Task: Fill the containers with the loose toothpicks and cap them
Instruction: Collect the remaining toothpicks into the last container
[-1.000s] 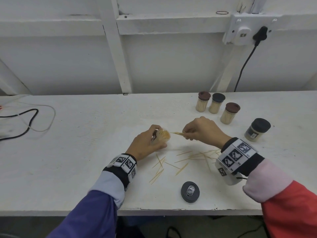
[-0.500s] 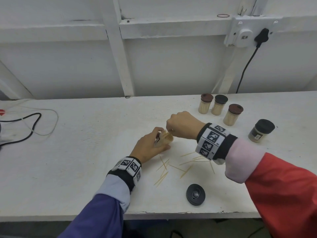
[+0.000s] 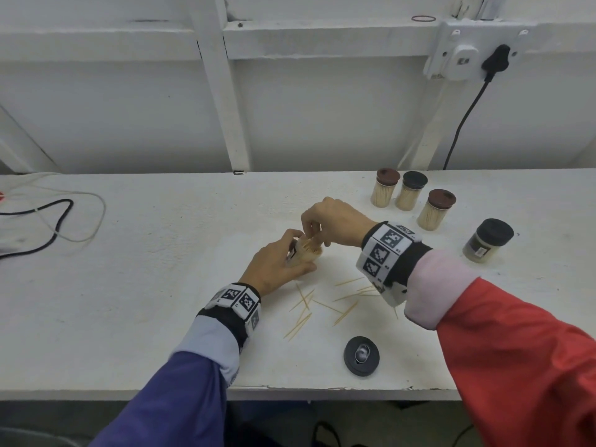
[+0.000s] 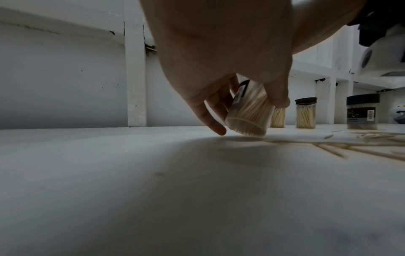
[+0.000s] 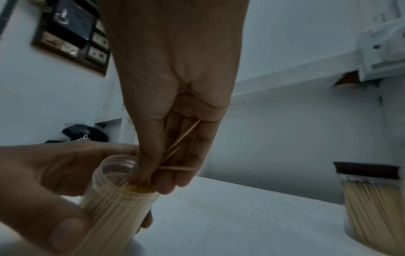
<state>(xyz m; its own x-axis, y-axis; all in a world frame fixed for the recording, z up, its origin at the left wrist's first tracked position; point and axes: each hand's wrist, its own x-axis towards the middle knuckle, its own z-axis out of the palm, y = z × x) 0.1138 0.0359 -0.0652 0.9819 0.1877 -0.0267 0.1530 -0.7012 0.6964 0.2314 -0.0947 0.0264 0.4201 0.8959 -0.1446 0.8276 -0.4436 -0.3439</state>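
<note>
While your left hand point(image 3: 277, 264) grips tilted jar point(image 3: 306, 250) so mouth faces you, right hand point(image 3: 335, 222) pinches toothpicks point(image 5: 175, 152), feeding them into jar.

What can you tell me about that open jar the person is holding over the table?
The jar is a small clear plastic cylinder with a dark label strip, uncapped and packed nearly full of pale wooden toothpicks. The left hand grips its side and holds it tilted, its base lifted off the white table. The right hand reaches into its mouth, pinching a few toothpicks.
</note>
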